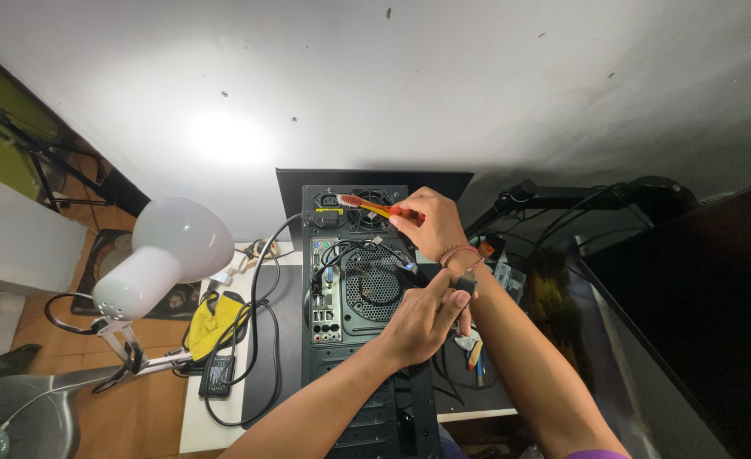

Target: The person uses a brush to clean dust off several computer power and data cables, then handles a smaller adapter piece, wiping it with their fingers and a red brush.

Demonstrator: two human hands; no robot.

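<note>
Closest to me, both forearms reach up over the black PC case (358,357) lying on the desk (214,416). My left hand (422,319) curls its fingers around a dark cable end at the case's 3 o'clock edge. At 12 o'clock, my right hand (431,223) pinches a red-and-yellow brush (365,204), bristles at the rear fan grille. At 9 o'clock stands a white lamp (167,255).

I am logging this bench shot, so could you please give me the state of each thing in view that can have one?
Computer case: rear panel faces the camera, black cables plugged in.
Rear fan: behind its grille; spinning or not cannot be told.
Toothbrush: held in the right hand, bristles at the top of the case.
Left hand: closed on a small dark thing, kind unclear.
Desk lamp: tilted down; lit or not cannot be told.
</note>
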